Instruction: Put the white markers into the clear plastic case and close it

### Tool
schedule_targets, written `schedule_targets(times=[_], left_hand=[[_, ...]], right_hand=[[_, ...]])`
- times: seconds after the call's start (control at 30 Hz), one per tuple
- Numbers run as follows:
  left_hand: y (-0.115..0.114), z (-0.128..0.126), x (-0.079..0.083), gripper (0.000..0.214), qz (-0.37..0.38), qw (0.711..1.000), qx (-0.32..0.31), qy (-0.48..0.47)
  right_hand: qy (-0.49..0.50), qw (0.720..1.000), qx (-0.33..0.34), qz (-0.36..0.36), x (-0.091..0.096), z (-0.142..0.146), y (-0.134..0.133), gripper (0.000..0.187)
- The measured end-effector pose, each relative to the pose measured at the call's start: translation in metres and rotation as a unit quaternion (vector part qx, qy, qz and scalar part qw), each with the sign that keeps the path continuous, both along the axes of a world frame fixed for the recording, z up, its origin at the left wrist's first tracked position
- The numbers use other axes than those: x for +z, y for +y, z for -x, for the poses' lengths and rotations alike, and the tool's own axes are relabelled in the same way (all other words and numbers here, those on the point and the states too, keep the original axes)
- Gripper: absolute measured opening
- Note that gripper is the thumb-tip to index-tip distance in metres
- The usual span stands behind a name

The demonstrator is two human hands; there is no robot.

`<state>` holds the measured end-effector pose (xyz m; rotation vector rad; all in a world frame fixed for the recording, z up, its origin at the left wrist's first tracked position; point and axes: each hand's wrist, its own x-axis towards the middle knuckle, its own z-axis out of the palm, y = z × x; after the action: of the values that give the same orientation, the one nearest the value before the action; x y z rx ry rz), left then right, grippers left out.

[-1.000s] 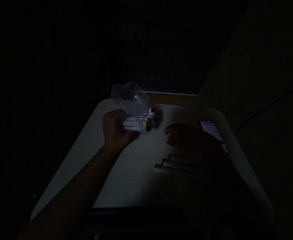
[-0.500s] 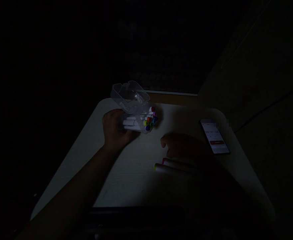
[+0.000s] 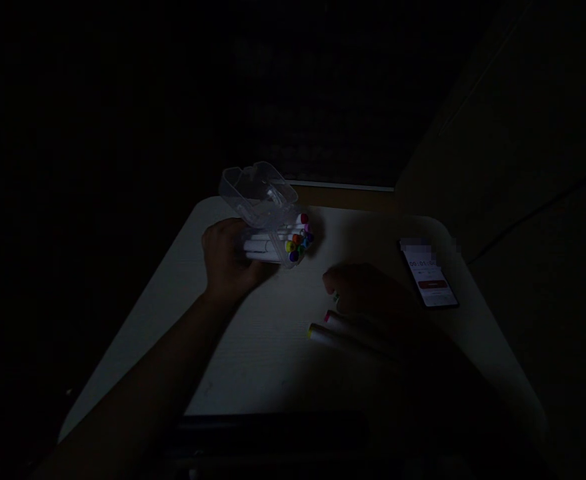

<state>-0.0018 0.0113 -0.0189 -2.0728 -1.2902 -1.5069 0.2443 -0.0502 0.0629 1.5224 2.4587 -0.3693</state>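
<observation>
My left hand (image 3: 229, 257) is wrapped round a clear plastic marker case (image 3: 260, 197), which lies on its side with its lid open upward. Several white markers (image 3: 263, 247) fill the case, their coloured ends facing right. Over the table's right half, my right hand (image 3: 365, 287) is curled closed. A green marker end (image 3: 336, 298) peeks out between its fingers; the rest of that marker is hidden. Just below that hand lie a marker with a pink end (image 3: 340, 323) and one with a yellow end (image 3: 325, 335), their far ends lost in shadow.
A phone (image 3: 429, 277) with a lit timer screen lies on the right side of the pale table (image 3: 253, 353). A dark bar (image 3: 273, 430) runs along the near edge. A cable (image 3: 523, 223) hangs at the right. The surroundings are very dark.
A green marker end now shows in my right hand, where none was visible before; its fingers have closed slightly. My left hand and the case keep their place.
</observation>
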Motion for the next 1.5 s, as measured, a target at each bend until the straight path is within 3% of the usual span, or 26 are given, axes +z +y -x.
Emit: schedule_targets(times=[0.17,0.3,0.57,0.7,0.8,0.9,1.0,1.07,1.2,1.5], left_hand=[[0.001,0.0,-0.001,0.065,-0.014,1.0,-0.001,-0.003],[-0.001,-0.001,0.001,0.066,0.007,1.0,0.009,-0.003],[-0.001,-0.001,0.001,0.065,-0.017,1.0,0.002,0.002],[0.0,0.0,-0.003,0.067,0.006,1.0,0.019,0.0],[0.0,0.0,-0.003,0.067,-0.001,1.0,0.013,-0.003],[0.001,0.0,-0.001,0.063,-0.002,1.0,-0.003,-0.005],[0.001,0.001,0.0,0.063,0.007,1.0,-0.01,-0.013],[0.002,0.001,-0.001,0.062,0.02,1.0,0.001,-0.012],[0.001,0.002,-0.002,0.064,0.019,1.0,0.013,-0.002],[-0.002,-0.001,0.004,0.064,0.035,0.999,0.018,-0.018]], right_hand=[[0.054,0.997,0.036,-0.032,0.009,-0.003,0.016,0.03],[0.123,0.99,-0.019,-0.069,0.022,-0.012,0.022,0.036],[0.289,0.93,-0.026,-0.224,0.045,-0.033,0.022,0.03],[0.348,0.878,-0.018,-0.327,0.052,-0.038,0.016,0.023],[0.406,0.809,-0.019,-0.424,0.058,-0.039,0.009,0.02],[0.449,0.746,-0.062,-0.488,0.062,-0.038,0.002,0.021],[0.468,0.713,-0.11,-0.51,0.063,-0.035,-0.001,0.021],[0.463,0.696,-0.104,-0.539,0.062,-0.034,0.0,0.018],[0.468,0.694,-0.068,-0.543,0.058,-0.029,0.002,0.017],[0.452,0.779,-0.044,-0.432,0.041,-0.013,0.012,0.015]])
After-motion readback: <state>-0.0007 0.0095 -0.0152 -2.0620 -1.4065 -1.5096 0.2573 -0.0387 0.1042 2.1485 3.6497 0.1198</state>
